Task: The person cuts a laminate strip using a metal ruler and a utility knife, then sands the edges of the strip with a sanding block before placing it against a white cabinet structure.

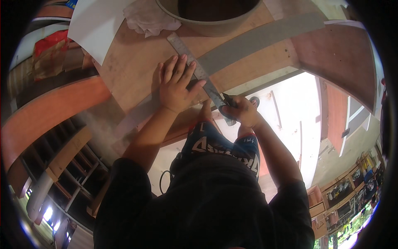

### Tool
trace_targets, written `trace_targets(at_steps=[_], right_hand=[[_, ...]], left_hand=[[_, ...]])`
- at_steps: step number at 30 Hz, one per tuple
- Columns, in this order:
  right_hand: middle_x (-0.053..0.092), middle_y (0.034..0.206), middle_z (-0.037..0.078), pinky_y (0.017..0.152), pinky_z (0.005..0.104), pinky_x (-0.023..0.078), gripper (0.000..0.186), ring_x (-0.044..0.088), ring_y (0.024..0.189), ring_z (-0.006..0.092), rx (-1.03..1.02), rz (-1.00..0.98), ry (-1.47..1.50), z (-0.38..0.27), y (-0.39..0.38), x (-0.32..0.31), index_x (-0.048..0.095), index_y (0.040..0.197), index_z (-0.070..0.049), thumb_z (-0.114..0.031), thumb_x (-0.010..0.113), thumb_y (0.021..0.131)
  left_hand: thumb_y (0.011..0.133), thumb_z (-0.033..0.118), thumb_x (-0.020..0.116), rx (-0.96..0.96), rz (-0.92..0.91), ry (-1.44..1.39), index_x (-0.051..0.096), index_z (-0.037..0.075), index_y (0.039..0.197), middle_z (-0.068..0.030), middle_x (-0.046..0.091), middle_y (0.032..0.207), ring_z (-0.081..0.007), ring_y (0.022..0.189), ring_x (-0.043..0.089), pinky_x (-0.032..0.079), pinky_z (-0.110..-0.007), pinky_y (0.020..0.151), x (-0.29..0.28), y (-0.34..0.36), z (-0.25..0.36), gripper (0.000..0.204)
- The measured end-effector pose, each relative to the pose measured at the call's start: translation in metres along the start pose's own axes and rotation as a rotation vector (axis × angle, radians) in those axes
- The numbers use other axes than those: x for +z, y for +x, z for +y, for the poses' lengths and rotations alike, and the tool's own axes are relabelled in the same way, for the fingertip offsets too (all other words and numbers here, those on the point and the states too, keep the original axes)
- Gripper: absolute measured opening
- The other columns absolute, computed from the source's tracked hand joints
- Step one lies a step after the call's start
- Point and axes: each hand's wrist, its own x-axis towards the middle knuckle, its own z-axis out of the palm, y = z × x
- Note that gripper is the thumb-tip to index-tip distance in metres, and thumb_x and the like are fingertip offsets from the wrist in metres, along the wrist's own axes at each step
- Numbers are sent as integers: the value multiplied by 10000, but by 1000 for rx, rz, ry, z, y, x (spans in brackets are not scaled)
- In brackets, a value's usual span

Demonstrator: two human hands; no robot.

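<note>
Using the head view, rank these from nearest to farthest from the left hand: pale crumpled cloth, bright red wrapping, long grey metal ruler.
1. Long grey metal ruler: touching the left hand, on its right side.
2. Pale crumpled cloth: beyond the hand, slightly to its left.
3. Bright red wrapping: farthest, toward the upper left.

Black short-sleeved shirt point(203, 199); dark blue shorts point(224, 140) (big white lettering point(200, 144), red hem trim point(248, 135)).

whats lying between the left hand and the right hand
In the head view, a ruler slants between the left hand and the right hand.
</note>
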Motion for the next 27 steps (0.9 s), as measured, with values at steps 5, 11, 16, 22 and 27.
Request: trace_targets(at_steps=[5,11,16,22,27], right_hand=[[611,778,-12,628,262,435,193,541,698,85,-23,14,-11,1,0,1,665,1064,10,-148,665,955],[605,757,-13,634,265,435,166,545,704,88,-2,10,5,2,0,0,665,1032,6,-140,663,954],[599,742,-7,626,269,433,157,541,686,92,-9,18,-10,0,0,1,662,999,5,-145,662,953],[602,736,-1,619,271,433,164,544,678,94,-37,10,-16,3,1,0,664,997,6,-152,662,953],[607,742,3,616,263,429,162,544,677,88,-11,18,-30,0,0,1,668,999,5,-149,660,952]], left_hand=[[857,478,728,-2,4,2,659,155,1321,-93,554,1466,-312,1375,463,256,-530,1162,1,0,0,570],[853,476,733,-12,2,-10,658,153,1324,-95,557,1462,-315,1374,467,258,-528,1163,1,0,0,575],[822,454,753,-4,23,-36,652,164,1305,-108,567,1437,-336,1353,473,238,-597,1149,3,0,-1,573],[850,467,738,-12,-3,-20,647,154,1343,-92,546,1477,-316,1387,454,236,-524,1172,1,0,0,591],[846,465,742,-4,-1,-7,647,147,1339,-94,548,1473,-315,1387,449,236,-523,1171,-1,2,0,595]])
